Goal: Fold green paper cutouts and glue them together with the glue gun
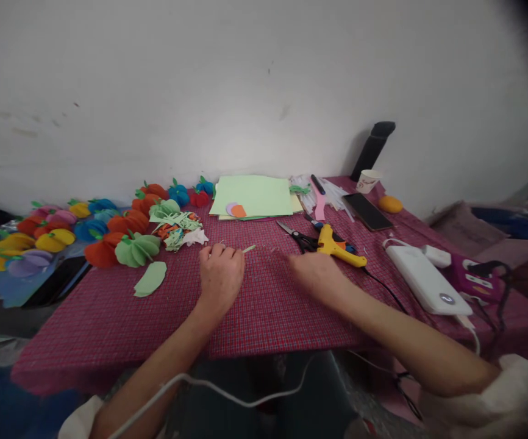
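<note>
My left hand (222, 271) is over the middle of the table with its fingers curled closed. A thin pale green paper strip (249, 248) pokes out beside its fingertips. My right hand (316, 274) is smeared by motion and its fingers cannot be made out. Just beyond it lie black-handled scissors (301, 239) and a yellow glue gun (337, 249). Left of my left hand is a stack of pale green paper pieces (150, 279), with a heap of paper scraps (179, 231) behind it. A pale green paper pumpkin (136, 249) stands near them.
Several colourful paper pumpkins (53, 239) fill the left side. Green paper sheets (255, 194) lie at the back by glue sticks (335, 195). To the right are a phone (367, 211), an orange fruit (390, 204), a paper cup (367, 181), a white power bank (426, 280) and a purple power strip (474, 280).
</note>
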Tool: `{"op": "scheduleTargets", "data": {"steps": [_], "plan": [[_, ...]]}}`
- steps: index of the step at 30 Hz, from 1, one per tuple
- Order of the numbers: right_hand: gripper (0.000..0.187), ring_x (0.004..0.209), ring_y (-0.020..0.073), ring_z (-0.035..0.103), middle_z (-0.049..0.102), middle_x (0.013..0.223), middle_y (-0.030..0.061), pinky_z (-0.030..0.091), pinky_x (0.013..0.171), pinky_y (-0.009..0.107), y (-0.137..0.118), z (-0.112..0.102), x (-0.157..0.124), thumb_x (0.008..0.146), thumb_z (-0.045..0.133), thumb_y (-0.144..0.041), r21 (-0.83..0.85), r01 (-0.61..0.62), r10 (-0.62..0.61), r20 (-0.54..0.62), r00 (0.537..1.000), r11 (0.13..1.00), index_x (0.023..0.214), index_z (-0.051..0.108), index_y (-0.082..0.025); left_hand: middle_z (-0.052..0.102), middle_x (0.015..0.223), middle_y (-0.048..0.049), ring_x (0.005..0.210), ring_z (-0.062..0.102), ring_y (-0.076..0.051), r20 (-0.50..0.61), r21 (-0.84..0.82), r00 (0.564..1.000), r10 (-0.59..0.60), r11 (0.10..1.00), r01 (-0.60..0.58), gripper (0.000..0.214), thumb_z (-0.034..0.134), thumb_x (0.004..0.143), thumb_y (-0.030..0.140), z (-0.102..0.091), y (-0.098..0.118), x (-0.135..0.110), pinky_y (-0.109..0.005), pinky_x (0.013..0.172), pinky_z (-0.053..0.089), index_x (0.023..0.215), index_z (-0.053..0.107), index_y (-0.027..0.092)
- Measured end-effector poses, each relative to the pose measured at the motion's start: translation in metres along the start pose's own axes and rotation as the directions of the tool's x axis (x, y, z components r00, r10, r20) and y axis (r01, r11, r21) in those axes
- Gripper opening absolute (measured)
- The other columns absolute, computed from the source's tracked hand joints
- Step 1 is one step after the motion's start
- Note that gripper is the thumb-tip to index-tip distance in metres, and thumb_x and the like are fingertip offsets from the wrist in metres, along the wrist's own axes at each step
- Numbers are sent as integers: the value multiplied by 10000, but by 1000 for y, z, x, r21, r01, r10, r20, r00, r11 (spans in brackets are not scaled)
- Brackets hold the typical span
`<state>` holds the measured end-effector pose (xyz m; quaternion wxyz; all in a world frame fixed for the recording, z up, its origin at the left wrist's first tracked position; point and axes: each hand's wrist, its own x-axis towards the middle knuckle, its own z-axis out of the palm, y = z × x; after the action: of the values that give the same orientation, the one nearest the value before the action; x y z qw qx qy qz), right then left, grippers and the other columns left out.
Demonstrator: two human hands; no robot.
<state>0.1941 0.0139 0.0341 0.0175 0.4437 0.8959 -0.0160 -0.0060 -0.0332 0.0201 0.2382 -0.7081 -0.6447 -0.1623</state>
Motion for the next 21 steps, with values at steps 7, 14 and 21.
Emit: {"op": "scheduleTargets", "data": {"steps": [7,14,21], "plan": [[304,790,285,672,687,826,205,478,653,344,23,2,0,875,344,-100,-95,-264,262,-31,965,960,903,647,-84,620,768,-64,855,482,-246,82,-6,994,67,998,-66,226,420,883,169,11,15,-9,-434,786,291,824,637,188],[216,852,239,657,689,914,115,448,703,307,3,18,9,895,383,-251,171,-172,189,-91,978,970,1036,513,-150,612,761,-74,829,477,-248,168,-5,974,149,989,-150,207,435,843,100,13,36,-19,-417,762,310,842,639,139],[306,862,249,652,671,952,136,453,697,315,6,29,24,880,471,-401,44,-216,218,-61,974,975,1047,485,-145,622,773,-70,821,478,-238,241,23,954,175,982,-186,185,456,833,101,13,38,-21,-417,762,312,829,637,141]]}}
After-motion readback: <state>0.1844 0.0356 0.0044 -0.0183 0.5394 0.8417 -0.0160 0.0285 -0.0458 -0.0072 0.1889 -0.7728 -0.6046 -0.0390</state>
